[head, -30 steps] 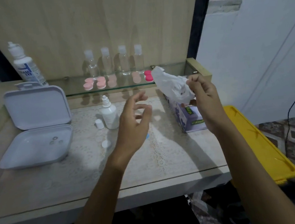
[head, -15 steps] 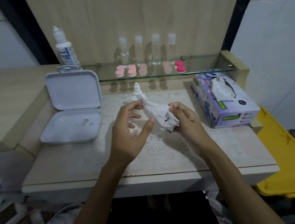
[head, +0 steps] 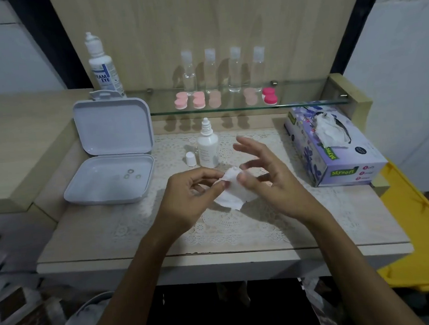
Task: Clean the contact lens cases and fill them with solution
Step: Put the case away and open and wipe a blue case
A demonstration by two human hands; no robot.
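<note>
Both hands pinch a white tissue (head: 233, 191) just in front of the small dropper bottle (head: 207, 147): left hand (head: 188, 198) thumb and forefinger grip its left edge, right hand (head: 269, 181) thumb presses it, other fingers splayed. 5 pink cases (head: 199, 100) sit on the glass shelf (head: 306, 102) behind the bottle. Tissue looks soft, light, tears easily; cases probably light, hard, slippery, best gripped by the sides.
</note>
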